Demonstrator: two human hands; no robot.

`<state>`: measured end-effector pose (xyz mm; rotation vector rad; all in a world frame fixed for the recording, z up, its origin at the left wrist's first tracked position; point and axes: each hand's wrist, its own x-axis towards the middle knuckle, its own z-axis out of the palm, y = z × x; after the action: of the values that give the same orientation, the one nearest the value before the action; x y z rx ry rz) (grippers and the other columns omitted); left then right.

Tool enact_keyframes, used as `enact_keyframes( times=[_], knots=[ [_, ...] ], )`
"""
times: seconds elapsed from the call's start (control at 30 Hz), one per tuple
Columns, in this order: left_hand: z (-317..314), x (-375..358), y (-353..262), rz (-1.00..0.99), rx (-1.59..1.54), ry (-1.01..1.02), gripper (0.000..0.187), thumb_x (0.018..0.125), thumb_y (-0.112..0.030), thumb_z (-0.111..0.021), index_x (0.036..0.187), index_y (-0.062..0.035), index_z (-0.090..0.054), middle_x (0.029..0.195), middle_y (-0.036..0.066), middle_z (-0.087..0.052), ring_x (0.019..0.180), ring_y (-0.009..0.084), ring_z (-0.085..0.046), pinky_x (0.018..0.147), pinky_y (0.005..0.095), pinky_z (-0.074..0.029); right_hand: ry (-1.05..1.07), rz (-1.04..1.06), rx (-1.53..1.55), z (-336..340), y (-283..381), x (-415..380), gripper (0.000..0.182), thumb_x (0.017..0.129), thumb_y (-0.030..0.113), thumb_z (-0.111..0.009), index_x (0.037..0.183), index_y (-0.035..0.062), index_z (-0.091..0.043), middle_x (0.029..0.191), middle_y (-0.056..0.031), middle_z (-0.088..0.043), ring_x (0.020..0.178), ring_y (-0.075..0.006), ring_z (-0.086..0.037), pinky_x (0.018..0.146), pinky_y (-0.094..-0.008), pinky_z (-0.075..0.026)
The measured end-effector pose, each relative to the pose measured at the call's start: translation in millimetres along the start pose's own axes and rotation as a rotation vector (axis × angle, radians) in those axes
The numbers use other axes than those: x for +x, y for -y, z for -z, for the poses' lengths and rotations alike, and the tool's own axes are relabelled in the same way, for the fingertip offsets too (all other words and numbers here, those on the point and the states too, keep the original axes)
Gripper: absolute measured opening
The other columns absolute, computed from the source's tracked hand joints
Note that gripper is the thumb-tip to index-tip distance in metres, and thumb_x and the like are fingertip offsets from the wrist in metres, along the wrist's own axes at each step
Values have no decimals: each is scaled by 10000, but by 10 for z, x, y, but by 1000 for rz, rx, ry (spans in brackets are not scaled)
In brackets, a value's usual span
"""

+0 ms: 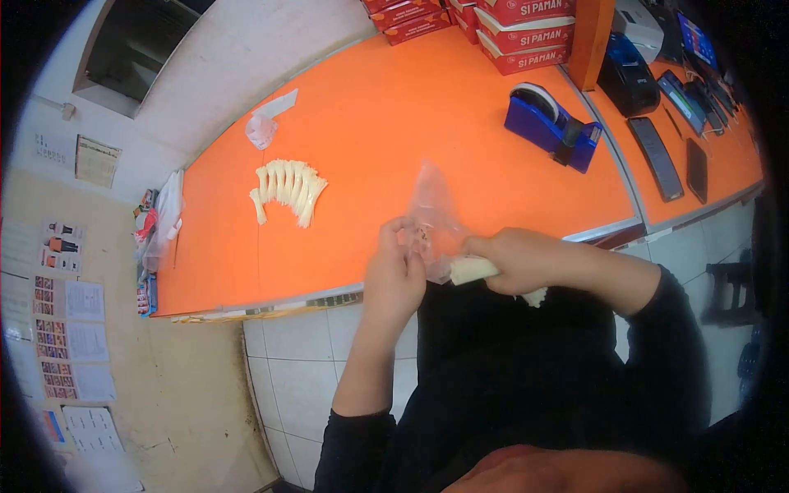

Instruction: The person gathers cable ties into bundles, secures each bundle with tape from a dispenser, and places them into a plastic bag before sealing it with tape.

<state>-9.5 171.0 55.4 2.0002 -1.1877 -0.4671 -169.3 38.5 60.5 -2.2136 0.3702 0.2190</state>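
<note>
My left hand (397,275) is closed on the side of a clear plastic bag (436,215), which stands up above the table's front edge with its narrow corner pointing away from me. Small brownish marks show on the bag near my left fingers. In my right hand (519,259) is a pale cream bundle (472,269), gripped round its middle, with a frayed end hanging out below the palm. The right fingertips are right at the bag's edge. To the left, several similar cream bundles (288,185) with flared ends lie in a curved row on the orange table (378,123).
A crumpled clear plastic piece (262,130) and a white strip (277,103) lie at the back left. A blue tape dispenser (552,127) stands right, before stacked red boxes (526,37). Phones (655,158) lie on the side counter beyond an orange post (590,45).
</note>
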Motion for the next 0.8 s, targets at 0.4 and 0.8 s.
enact_keyframes(
  times=[0.4, 0.8],
  knots=[
    [189, -2, -67, -45, 192, -119, 295, 831, -21, -488, 1126, -18, -476, 581, 91, -541, 512, 145, -501, 533, 271, -401, 24, 139, 226, 61, -114, -143, 418, 785, 119, -569, 1183, 50, -461, 749, -136, -602, 679, -271, -622, 643, -385, -489],
    [-279, -174, -281, -89, 157, -21, 341, 838, -133, -466, 1156, -59, -562, 695, 216, -593, 644, 373, -596, 597, 430, -465, -578, 409, 105, -559, -255, -16, 524, 749, 58, -632, 1218, 11, -403, 953, -159, -575, 857, -321, -589, 772, -333, -472]
  ],
)
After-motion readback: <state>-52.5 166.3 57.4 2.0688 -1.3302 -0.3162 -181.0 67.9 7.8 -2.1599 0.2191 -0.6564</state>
